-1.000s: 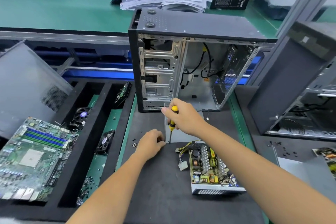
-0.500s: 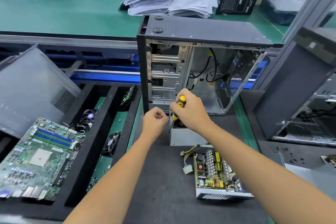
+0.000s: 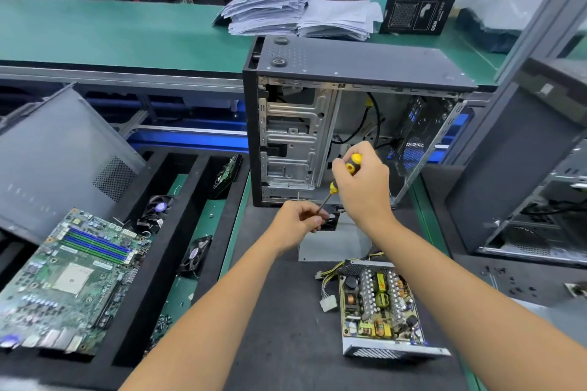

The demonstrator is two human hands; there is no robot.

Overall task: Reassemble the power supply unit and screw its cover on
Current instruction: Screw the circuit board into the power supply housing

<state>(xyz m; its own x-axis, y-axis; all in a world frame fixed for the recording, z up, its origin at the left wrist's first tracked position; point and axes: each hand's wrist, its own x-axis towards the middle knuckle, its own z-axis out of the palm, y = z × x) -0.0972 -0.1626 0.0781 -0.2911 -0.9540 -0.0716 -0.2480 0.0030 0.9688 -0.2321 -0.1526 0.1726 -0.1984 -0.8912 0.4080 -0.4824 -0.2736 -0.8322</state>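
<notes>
The right hand [image 3: 365,187] wraps its grip round the yellow-and-black screwdriver [image 3: 344,174], shaft slanting down to the left hand [image 3: 297,220], whose curled fingers pinch at the tip; what they hold is too small to make out. The open power supply unit [image 3: 378,311] lies mid-bench on the dark mat [image 3: 279,311], its grey cover [image 3: 333,244] toward the far edge, partly hidden behind both hands.

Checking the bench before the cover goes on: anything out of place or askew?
Loose screws lie scattered on the mat right of the open power supply unit. A grey side panel leans tilted over the left trays. Nothing looks damaged.
</notes>
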